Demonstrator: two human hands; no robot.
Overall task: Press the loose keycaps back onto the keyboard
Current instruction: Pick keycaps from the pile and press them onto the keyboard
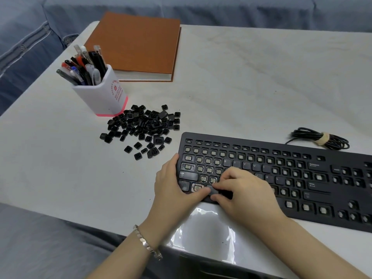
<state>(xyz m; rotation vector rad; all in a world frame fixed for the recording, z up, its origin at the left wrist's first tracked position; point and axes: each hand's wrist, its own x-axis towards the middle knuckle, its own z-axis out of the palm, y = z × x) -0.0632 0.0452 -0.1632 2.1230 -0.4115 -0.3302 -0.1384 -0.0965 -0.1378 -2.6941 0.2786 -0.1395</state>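
A black keyboard point(281, 174) lies at the table's near right, most of its key sockets bare, with a few caps such as R, T, Y, U and Shift in place. A pile of loose black keycaps point(145, 127) lies to its upper left. My left hand point(173, 190) grips the keyboard's left end, its thumb lying along the bottom row. My right hand point(239, 190) is curled over the bottom row, fingertips down on a long black keycap point(218, 192) there. What lies under the right palm is hidden.
A white pen holder point(102, 95) full of pens stands beyond the pile. Behind it lies a thick brown book point(136, 47). The keyboard's coiled cable point(320, 138) lies at the far right. The white table's point(241, 87) near edge runs just under my wrists.
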